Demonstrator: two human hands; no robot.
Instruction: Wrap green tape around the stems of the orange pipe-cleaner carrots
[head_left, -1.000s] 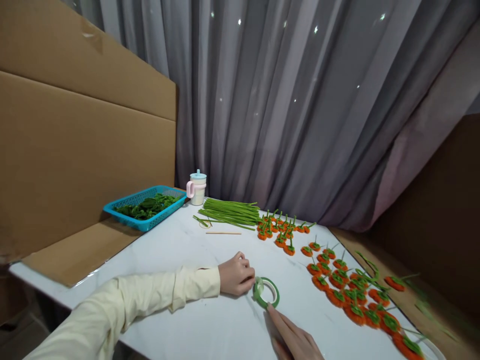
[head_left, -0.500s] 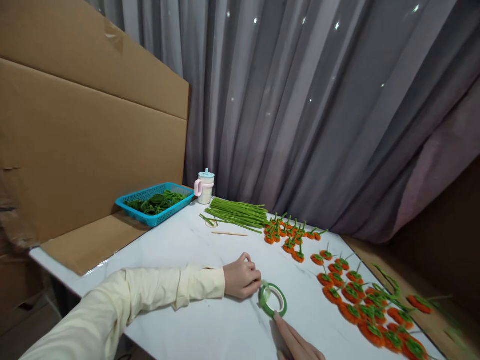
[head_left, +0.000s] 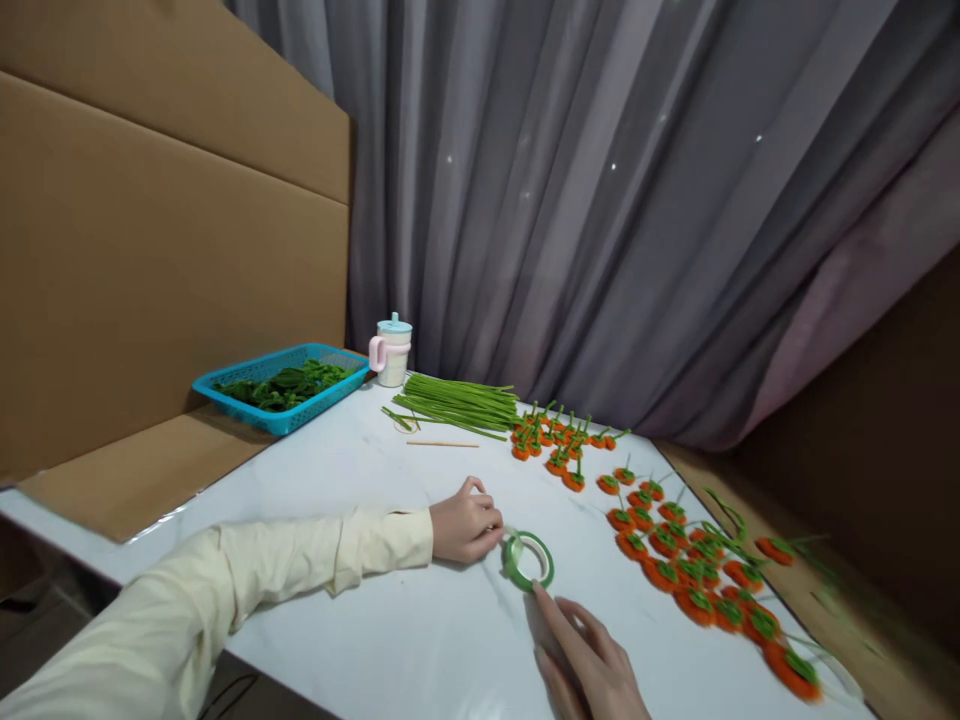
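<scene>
A roll of green tape (head_left: 529, 559) lies flat on the white table (head_left: 420, 640). My left hand (head_left: 465, 525), fingers curled and pinched, touches the roll's left edge, apparently at the loose tape end. My right hand (head_left: 592, 665) rests on the table just in front of the roll, fingers stretched out, the index fingertip at the roll's near rim. To the right lie several orange craft pieces with green tops (head_left: 675, 555).
A bundle of green stems (head_left: 457, 405) and a thin wooden stick (head_left: 442, 443) lie further back. A blue basket of green leaves (head_left: 281, 387) and a small lidded cup (head_left: 392, 350) stand at the back left. Cardboard panels (head_left: 150, 250) wall the left; a grey curtain (head_left: 637, 200) hangs behind.
The camera view shifted; both hands stay at the tape roll. More of my right hand shows, its fingers now spread in front of the roll.
</scene>
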